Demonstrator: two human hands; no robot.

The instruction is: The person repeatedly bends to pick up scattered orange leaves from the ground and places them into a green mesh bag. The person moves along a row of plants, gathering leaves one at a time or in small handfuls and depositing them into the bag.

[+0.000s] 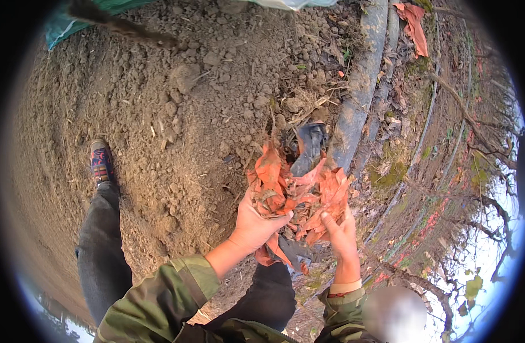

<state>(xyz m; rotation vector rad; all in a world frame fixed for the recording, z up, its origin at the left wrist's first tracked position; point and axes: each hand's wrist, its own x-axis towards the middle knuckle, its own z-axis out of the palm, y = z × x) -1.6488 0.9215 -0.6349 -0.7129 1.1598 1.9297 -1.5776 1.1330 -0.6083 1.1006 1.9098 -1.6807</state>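
Observation:
Both my hands hold a loose bundle of torn, crumpled orange sheet scraps (269,182), thin like paper or plastic film, with dirt and dry bits among them. My left hand (256,225) cups the bundle from the left, thumb across its near side. On the right side, my right hand (342,233) pinches more orange pieces between thumb and fingers. A dark, crumpled piece (307,148) shows just beyond the bundle; I cannot tell whether it is part of it. Grey and orange strips (273,251) hang below, between my hands. The bundle hides the ground beneath it.
A thick grey pipe (361,85) runs along the ground just right of the bundle, with thinner lines (425,124) beyond. Bare branches (468,115) reach in at the right. Cloddy soil (181,128) spreads left. Green plastic sheeting (73,25) and an orange scrap (414,28) lie farther off.

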